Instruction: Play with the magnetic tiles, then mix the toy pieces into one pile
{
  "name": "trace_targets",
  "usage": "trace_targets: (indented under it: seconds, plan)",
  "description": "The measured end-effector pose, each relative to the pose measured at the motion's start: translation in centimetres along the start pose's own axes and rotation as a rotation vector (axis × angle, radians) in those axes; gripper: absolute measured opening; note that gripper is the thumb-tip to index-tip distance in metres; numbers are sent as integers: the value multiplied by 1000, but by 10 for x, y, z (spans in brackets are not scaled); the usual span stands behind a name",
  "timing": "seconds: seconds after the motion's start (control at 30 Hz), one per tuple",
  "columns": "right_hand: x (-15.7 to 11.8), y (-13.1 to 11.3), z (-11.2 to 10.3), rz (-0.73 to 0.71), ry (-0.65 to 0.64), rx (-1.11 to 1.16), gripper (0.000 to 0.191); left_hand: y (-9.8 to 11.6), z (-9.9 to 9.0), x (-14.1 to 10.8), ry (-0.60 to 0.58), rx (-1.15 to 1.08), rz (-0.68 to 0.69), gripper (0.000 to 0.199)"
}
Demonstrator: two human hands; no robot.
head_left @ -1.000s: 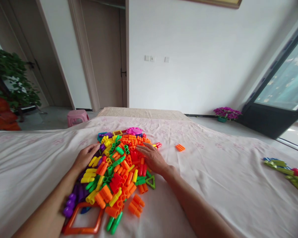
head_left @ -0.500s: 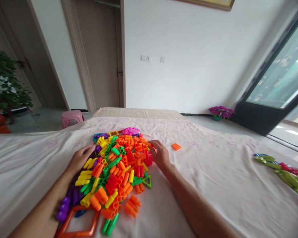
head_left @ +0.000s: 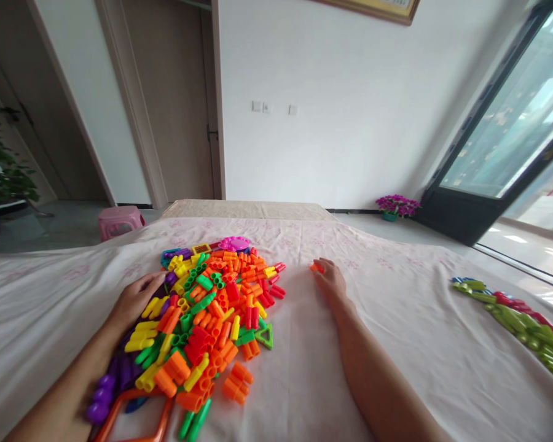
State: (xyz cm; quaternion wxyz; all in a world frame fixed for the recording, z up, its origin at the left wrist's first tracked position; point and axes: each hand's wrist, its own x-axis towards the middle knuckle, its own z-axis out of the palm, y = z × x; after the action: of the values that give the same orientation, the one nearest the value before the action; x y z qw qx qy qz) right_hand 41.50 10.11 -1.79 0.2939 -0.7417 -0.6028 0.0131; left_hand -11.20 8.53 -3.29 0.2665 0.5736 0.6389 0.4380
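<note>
A heap of plastic building blocks [head_left: 212, 307], in orange, yellow, green, red and purple, lies on the cloth in front of me. My left hand [head_left: 138, 298] rests against the heap's left edge, fingers extended beside the yellow and purple blocks, holding nothing that I can see. To the right of the heap, my right hand [head_left: 330, 279] is closed at an orange building block [head_left: 317, 267], its fingers partly covering it. Whether a second orange block lies under those fingers is hidden.
A pale floral cloth [head_left: 396, 344] covers the surface. Green, red and blue blocks [head_left: 525, 319] lie in a row at the far right. An orange frame piece [head_left: 163, 423] sits near my left forearm. Beyond stand a pink stool [head_left: 120, 221] and potted purple flowers [head_left: 396, 205].
My right hand has moved right, from the heap's edge to where a lone orange block lay on the cloth. The left hand stays at the heap. The view has turned slightly right.
</note>
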Motion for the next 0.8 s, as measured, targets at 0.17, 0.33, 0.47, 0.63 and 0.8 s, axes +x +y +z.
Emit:
trace_targets:
  seconds: [0.17,0.33,0.47,0.63,0.8]
  plan:
    - [2,1,2,-64,10,-67,38,1,1,-1,-8,-3,8,52]
    - [-3,-5,-4,10,142,-130,48,4,0,-2,-8,1,12,52]
    - [-14,-44,-3,-285,172,91,45,5,0,-2,-12,8,17,52]
    - [-43,-106,8,-872,-215,395,45,6,1,-3,2,-8,16,52]
    - [-67,-129,17,-867,-278,210,38,7,1,-3,-2,-11,12,55]
